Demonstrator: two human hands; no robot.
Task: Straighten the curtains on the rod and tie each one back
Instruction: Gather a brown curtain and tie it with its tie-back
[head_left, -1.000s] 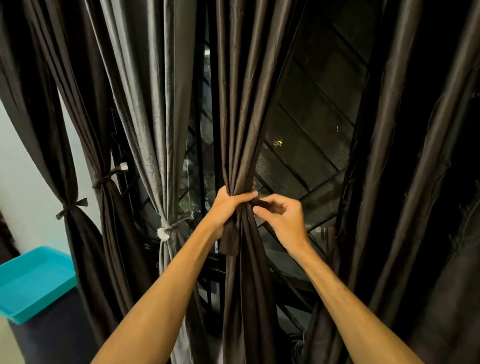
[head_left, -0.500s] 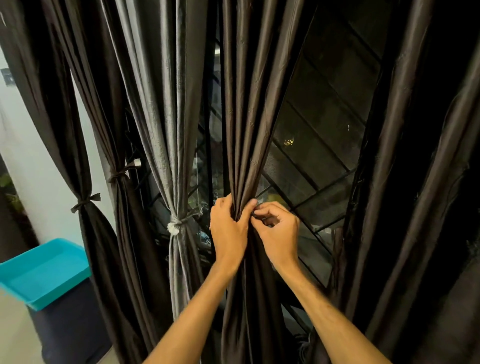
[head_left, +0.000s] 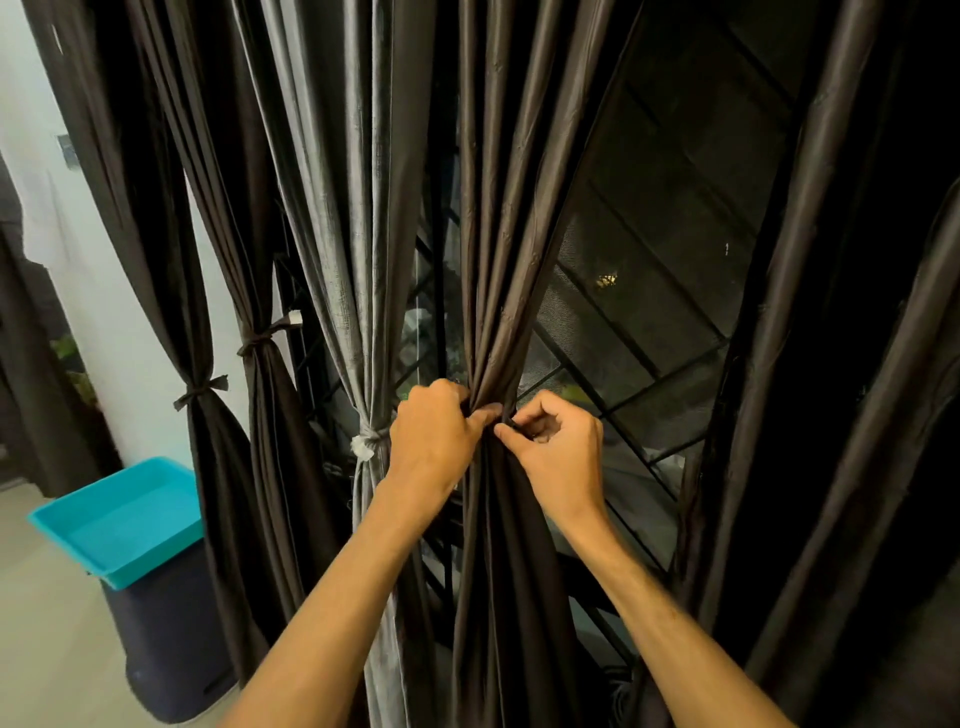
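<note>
Brown curtain (head_left: 498, 260) dead centre, bunched tight at the waist. Left hand (head_left: 436, 441) at its nine o'clock, fingers curled round the gather. Right hand (head_left: 558, 452) at three o'clock, thumb and forefinger pinching the fabric. Grey curtain (head_left: 358, 208), tied, just beside at nine. Teal tray (head_left: 124, 519) down at eight.

My left grip (head_left: 436, 441), right grip (head_left: 556, 452) side by side on middle curtain (head_left: 493, 234). Tied curtain (head_left: 358, 260) just left, other tied curtains (head_left: 265, 441) beyond. Loose curtain (head_left: 831, 364) right. Window grille (head_left: 649, 312) behind. Tray (head_left: 124, 519) on bin (head_left: 166, 639), far left.
</note>
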